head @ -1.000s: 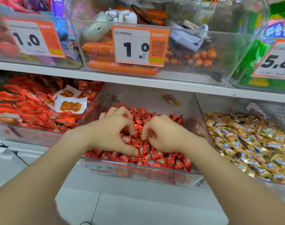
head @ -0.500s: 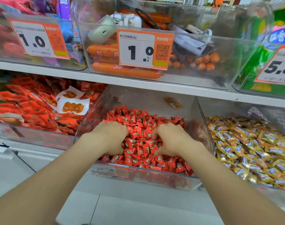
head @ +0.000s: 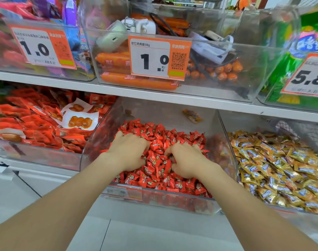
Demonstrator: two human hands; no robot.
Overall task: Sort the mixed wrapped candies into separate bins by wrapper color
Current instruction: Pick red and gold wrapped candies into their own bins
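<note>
Left hand point(head: 129, 151): palm down on the red pile, fingers spread and bent, tips sunk among the wrappers. Whether it has hold of any piece cannot be told.
Right hand point(head: 188, 160): just beside the left at its 3 o'clock, fingers curled under and buried. What it grips, if anything, is hidden.
Red candies point(head: 160, 134): heaped under and around both hands, reaching from the front wall toward 12 o'clock. Every wrapper showing here is red.
Middle bin point(head: 163, 111): clear plastic. Its back part is bare of the red heap.
Stray candy point(head: 192, 115): a single orange-yellow wrapped piece at 1 o'clock from the hands, well apart from the red heap, against the back of the same bin.
Gold candies point(head: 281, 169): fill the next bin at 3 o'clock, behind a clear dividing wall.
Red snack packets point(head: 36, 124): crowd the bin at 9 o'clock.
Upper shelf point(head: 154, 96): at 12 o'clock, carrying a bin of orange sausages point(head: 136, 81) behind a price tag point(head: 158, 57).
Step in hand: most likely raking through the red pile to turn up any wrapper of another colour.
Next move: probably a reach to 1 o'clock, over the heap, to pinch the stray piece and carry it to whichever bin matches. Its wrapper looks close to the gold ones, though that is uncertain. A light two-finger pick should avoid dragging red pieces along.
</note>
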